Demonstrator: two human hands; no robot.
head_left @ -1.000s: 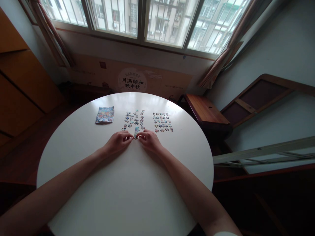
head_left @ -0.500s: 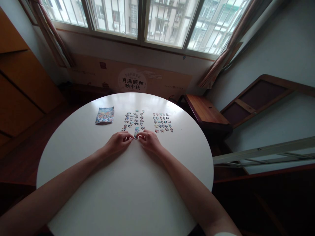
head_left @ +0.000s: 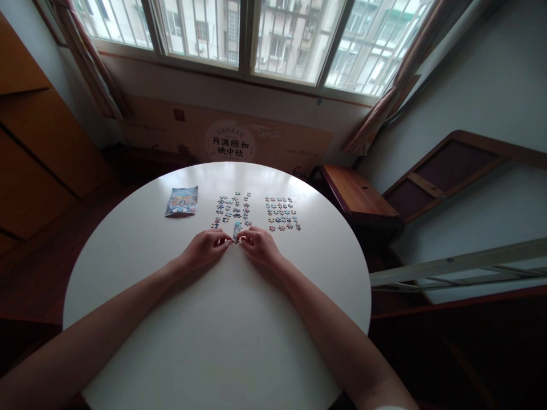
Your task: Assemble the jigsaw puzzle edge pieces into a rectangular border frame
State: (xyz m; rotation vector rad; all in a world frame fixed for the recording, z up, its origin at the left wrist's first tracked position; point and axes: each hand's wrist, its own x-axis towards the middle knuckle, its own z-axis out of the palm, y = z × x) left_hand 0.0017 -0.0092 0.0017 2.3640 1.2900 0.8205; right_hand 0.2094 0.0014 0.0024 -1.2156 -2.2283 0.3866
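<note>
A small joined strip of jigsaw puzzle [head_left: 237,227] lies between my hands on the white table. My left hand [head_left: 209,244] comes from the left, thumb and index finger pinched at the near end of the strip. From the other side my right hand [head_left: 259,245] pinches the same end, its fingers bent. A jigsaw piece [head_left: 235,240] shows between both sets of fingertips; its edges are partly covered. Loose jigsaw pieces [head_left: 236,215] lie just beyond my hands, and further pieces [head_left: 282,219] sit in rows to the right.
A printed picture packet [head_left: 182,202] lies at the left on the round white table [head_left: 222,330]. Beyond the table's right edge stands a wooden bench [head_left: 359,191]. A lettered cardboard panel [head_left: 273,136] is under the barred window [head_left: 286,40].
Both hands stay at the near end of the strip, with barely any finger movement. The loose pieces and the packet lie where they were.
</note>
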